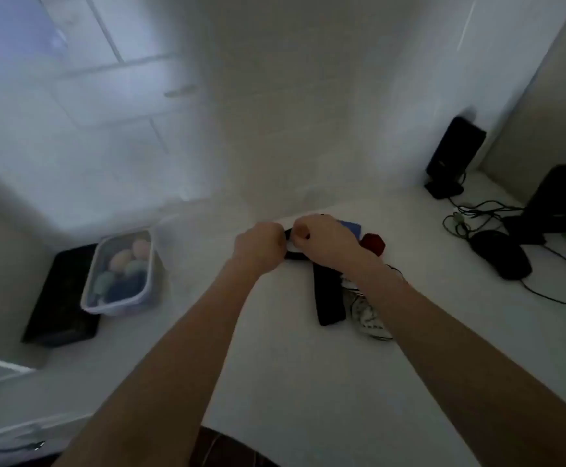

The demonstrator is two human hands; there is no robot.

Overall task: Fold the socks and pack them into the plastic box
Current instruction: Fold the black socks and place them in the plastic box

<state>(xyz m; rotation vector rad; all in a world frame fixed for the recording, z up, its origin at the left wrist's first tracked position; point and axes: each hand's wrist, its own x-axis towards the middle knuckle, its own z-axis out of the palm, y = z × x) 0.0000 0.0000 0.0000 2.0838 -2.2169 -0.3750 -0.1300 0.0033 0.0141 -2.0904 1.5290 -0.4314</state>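
Left hand (259, 247): fist curled, pinching black sock (328, 291) end.
Right hand (322, 239): at 3 o'clock of the left, knuckles up, gripping same sock.
Box (119, 274): at 9 o'clock, well apart.

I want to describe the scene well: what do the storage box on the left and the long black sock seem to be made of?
The box looks like translucent, slightly frosted plastic: rolled socks inside show dimly through its wall. The black sock looks like soft matte knit fabric: it lies limp and flat, without shine. The blur hides any weave.
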